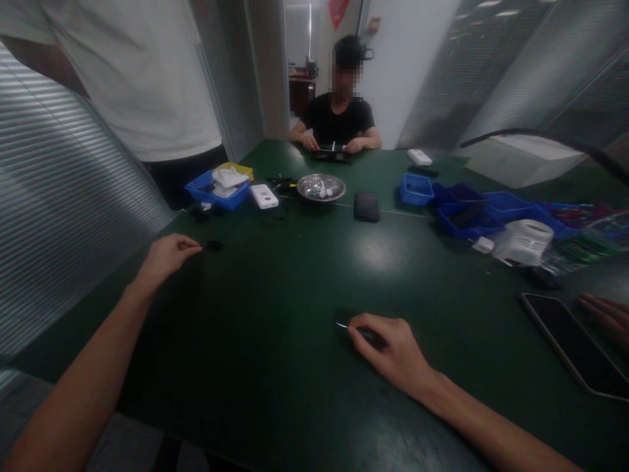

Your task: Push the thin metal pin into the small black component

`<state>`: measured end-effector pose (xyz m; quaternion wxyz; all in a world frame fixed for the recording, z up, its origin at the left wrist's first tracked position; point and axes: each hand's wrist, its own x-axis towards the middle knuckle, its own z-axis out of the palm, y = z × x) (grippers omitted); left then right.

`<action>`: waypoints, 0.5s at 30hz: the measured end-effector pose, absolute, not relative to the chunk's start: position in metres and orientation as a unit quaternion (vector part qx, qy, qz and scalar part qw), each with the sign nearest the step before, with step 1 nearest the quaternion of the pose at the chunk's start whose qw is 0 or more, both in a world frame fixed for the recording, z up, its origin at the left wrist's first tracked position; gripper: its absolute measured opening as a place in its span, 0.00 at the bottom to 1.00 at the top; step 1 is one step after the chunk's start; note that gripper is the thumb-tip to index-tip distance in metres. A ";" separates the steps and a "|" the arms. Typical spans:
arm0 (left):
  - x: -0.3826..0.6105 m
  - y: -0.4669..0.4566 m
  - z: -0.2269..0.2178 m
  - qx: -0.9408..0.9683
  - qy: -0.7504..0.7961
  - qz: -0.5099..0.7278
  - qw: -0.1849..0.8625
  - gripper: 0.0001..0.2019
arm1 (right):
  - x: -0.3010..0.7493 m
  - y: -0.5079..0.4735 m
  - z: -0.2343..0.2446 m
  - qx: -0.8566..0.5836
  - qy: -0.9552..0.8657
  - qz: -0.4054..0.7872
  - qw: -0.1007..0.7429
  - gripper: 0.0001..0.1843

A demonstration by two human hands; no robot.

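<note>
Resting low over the near right of the dark green tabletop (246,367), the person's right hand (388,344) has its grip closed around a dark object (372,337); a thin, bright tip sticks out to the left past the thumb and fingers. Farther right lies a flat, dark-screened device (574,344) with a pale edge, and just beside it, at the far right side, are the fingers of a co-worker's hand (608,313). On the left, the person's left hand (170,254) reaches out with thumb and fingertips drawn together; whether that grip has hold of anything cannot be told. A small black item (215,246) lies just right of those fingertips, apart from them.

Beyond, on the right, stand a white slotted object (525,241) and several blue trays, 1 of them a small blue bin (417,190). Near the middle lies a dark, squarish item (366,206), with a round metal bowl (321,187) holding small pieces to its left. Farther left are a white device (264,196) and a blue basket (219,190) with white material in it. At the far end, a seated person (340,121) holds a dark, flat object (332,154) with 2 hands.
</note>
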<state>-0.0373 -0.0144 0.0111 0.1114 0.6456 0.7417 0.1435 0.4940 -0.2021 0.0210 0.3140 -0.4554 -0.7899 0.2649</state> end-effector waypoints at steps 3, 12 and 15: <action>-0.032 -0.019 0.014 0.659 0.728 0.156 0.108 0.13 | 0.494 -0.202 0.021 -0.454 -0.791 0.266 0.311 0.10; -0.011 -0.029 0.030 0.592 0.721 0.336 0.127 0.15 | 0.495 -0.201 0.023 -0.450 -0.795 0.269 0.304 0.10; -0.012 -0.028 0.030 0.587 0.727 0.327 0.144 0.14 | 0.494 -0.202 0.024 -0.447 -0.798 0.271 0.301 0.10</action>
